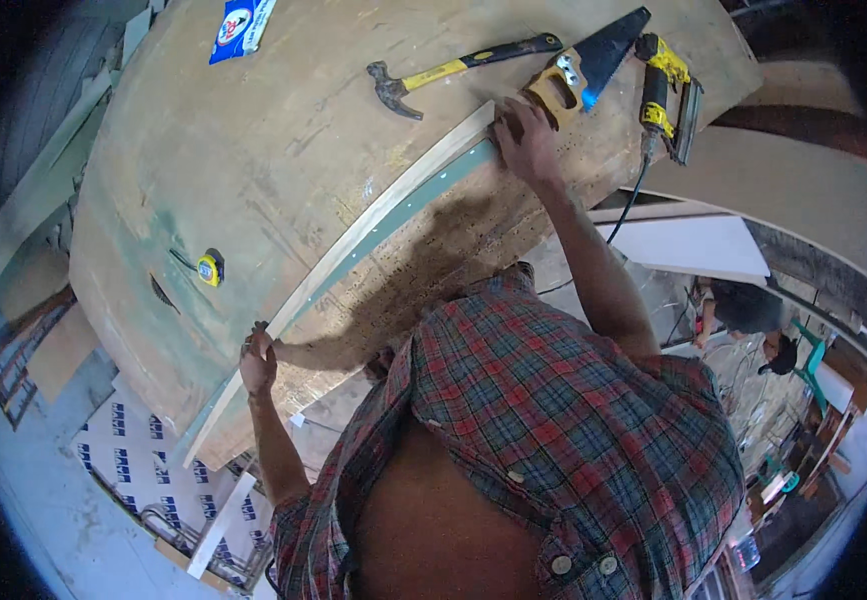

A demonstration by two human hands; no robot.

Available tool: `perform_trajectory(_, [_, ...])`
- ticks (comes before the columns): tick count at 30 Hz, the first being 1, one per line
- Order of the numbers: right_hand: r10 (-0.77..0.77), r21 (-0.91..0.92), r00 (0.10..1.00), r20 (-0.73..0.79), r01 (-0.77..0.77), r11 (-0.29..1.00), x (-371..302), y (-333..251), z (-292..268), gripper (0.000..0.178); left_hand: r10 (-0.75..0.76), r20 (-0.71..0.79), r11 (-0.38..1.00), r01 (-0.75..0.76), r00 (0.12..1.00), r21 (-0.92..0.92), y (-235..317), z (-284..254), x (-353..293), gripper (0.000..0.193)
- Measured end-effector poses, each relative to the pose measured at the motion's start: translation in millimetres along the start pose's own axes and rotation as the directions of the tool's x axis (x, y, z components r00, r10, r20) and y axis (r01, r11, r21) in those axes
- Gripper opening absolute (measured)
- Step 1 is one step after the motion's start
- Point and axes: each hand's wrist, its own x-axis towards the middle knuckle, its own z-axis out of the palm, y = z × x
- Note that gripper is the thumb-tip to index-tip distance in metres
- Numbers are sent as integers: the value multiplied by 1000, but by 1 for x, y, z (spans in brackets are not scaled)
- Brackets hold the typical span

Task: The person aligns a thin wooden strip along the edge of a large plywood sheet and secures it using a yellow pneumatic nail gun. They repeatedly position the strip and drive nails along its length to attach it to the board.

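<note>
The left hand (258, 362) and right hand (528, 148) grip 1 slender, pale wooden strip (377, 214) across a scuffed tabletop (253, 140).

Noted ahead and left of the right hand (526, 145): hammer (443, 72) with black-and-yellow handle, head pointing left. To the right of the same hand: yellow-and-black nail gun (657, 92), dark hose (641, 185) attached and trailing back. Ahead and left of the left hand (258, 358): yellow tape measure (209, 268). Well beyond both hands: blue-and-white packet (240, 30), partly cut off. Nearer and left of the left hand: white sheet (138, 450) with repeated dark marks. Well right of the right hand: white panel (688, 245); farther out, person in dark clothing (743, 305).
</note>
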Motion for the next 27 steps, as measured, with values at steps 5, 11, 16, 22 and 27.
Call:
perform_trajectory(5, [-81,-135,932,353,136,981,-20,-2,-9,45,-49,-1,999,49,999,-5,2,21,-11,46])
perform_trajectory(11, [-385,-94,716,583,529,843,11,2,-15,62,-32,23,995,30,999,96,-10,3,-12,36])
perform_trajectory(16, [-312,-6,629,712,450,893,33,8,-20,56,-27,-75,991,36,997,129,-12,11,-22,42])
perform_trajectory(22, [-334,20,714,616,410,912,31,10,-11,53,-69,-51,993,73,996,87,-8,8,-20,37])
perform_trajectory(27, [-279,-154,717,638,474,867,35,-4,-10,55,38,-63,976,-24,997,218,-4,-15,-30,44])
